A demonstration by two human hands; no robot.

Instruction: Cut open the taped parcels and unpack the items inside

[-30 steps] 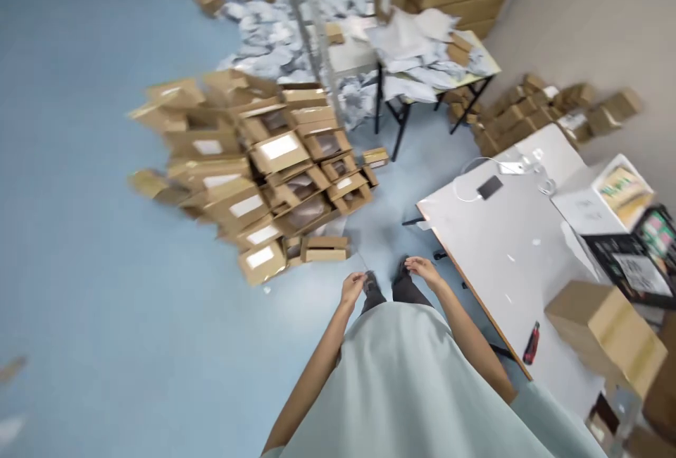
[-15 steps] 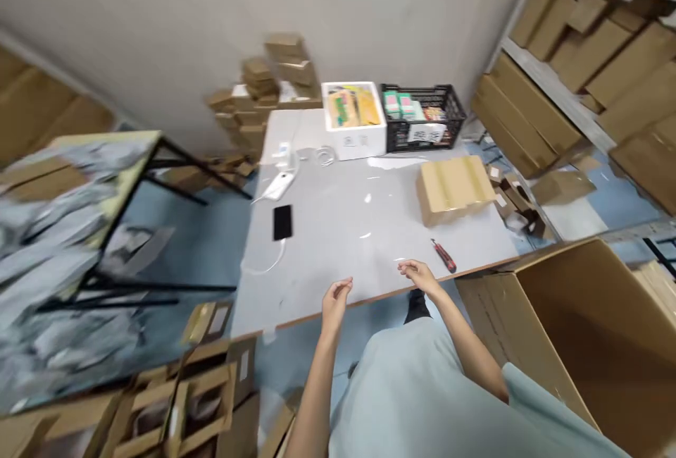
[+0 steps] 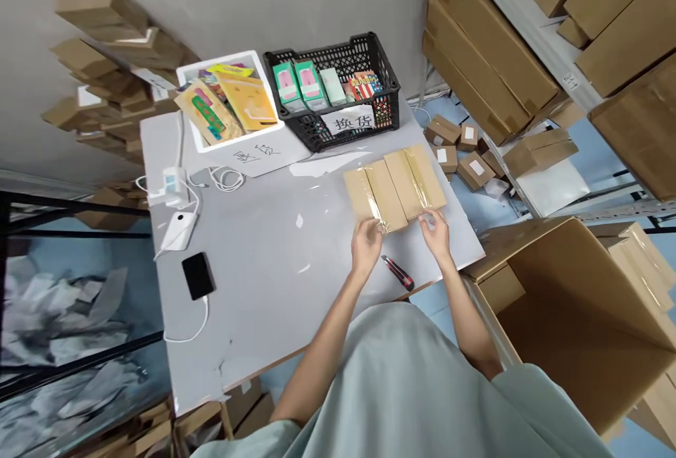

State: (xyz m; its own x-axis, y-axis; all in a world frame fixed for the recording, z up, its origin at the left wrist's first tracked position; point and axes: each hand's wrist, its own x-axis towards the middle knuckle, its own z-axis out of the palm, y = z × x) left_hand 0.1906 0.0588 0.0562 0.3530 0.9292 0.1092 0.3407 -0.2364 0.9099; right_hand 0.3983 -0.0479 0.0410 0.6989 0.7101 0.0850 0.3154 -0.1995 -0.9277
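In the head view, the person's left hand is at the near left edge of a taped cardboard box, its fingers loosely curled and their tips against or just beside the tape end; whether it grips anything I cannot tell. The right hand is at the near right part of the same box, half open, with thumb and forefinger close to its edge; a firm hold cannot be made out here either. The box lies on the table, just beyond both hands, with two strips of clear tape and a seam between them; whether it is one box or two side by side is unclear. Between the hands, nearer the body, a red and black cutter lies on the tabletop, touched by neither. Beyond the left hand, past the box, stands a black crate of small packets, and to the crate's left a white bin with colourful packs. Well to the left of the left hand lie a dark phone with a cable plugged in and a white device. A large open carton stands to the right of the right hand, beside the table.
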